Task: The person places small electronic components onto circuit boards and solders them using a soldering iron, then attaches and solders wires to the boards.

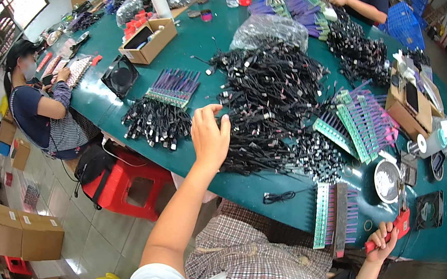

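Observation:
My left hand [211, 137] reaches over the left edge of a large heap of black cables [270, 83]. Its thumb and index finger are apart, and nothing shows between them. At the lower right, my right hand [382, 240] is closed round the handle of a red pistol-shaped tool [401, 223]. Just left of that tool lies a green circuit-board strip [322, 215] with purple wires, a dark metal bar [341, 214] across them. One short black cable [278, 196] lies near the table's front edge. A round metal dish [387, 181] stands beyond the tool.
More green strips with purple wires [358, 124] lie right of the heap. A smaller cable pile [156, 124] and an open cardboard box [149, 42] are on the left. Two co-workers sit at the green table [232, 189]. A red stool [126, 180] stands by its left edge.

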The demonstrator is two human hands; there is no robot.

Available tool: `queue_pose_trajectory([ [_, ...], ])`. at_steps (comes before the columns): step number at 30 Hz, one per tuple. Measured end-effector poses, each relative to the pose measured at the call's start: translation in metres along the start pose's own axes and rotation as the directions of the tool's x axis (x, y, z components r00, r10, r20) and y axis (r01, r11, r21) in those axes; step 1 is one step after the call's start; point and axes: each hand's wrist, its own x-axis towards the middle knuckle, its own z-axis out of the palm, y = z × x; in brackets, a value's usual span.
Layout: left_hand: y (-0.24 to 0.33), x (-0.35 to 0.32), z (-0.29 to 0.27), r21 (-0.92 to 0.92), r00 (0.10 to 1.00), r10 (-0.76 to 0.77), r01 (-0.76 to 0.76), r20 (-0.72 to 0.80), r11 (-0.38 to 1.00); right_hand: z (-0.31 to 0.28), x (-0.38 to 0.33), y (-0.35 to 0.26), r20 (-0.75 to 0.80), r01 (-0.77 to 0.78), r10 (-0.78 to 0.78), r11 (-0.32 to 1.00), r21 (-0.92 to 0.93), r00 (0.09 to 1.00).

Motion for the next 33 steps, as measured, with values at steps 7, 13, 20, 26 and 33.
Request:
queue_pose_trajectory([
  [7, -0.044, 0.034, 0.056, 0.176, 0.961, -0.240, 0.214, 0.141, 0.961, 0.003, -0.014, 0.000, 0.023, -0.079, 0.079, 0.997, -0.018, 0.997],
  [13, -0.003, 0.036, 0.034, -0.094, 0.993, -0.116, 0.119, 0.031, 0.989, 0.003, -0.013, -0.002, 0.016, -0.057, 0.058, 0.997, -0.056, 0.998],
  [20, 0.063, 0.060, -0.016, -0.651, 0.995, -0.085, 0.092, 0.043, 0.753, 0.001, -0.005, -0.002, 0.015, -0.075, 0.076, 0.995, -0.071, 0.997],
  [26, 0.099, 0.075, -0.039, -0.850, 1.000, -0.013, 0.022, 0.018, 0.526, 0.001, -0.009, -0.004, 0.005, -0.072, 0.073, 0.994, -0.084, 0.997],
  [33, 0.125, 0.076, -0.061, -0.907, 0.997, 0.004, 0.070, 0.079, 0.415, -0.004, -0.010, -0.005, -0.012, -0.071, 0.070, 0.995, -0.075, 0.997],
])
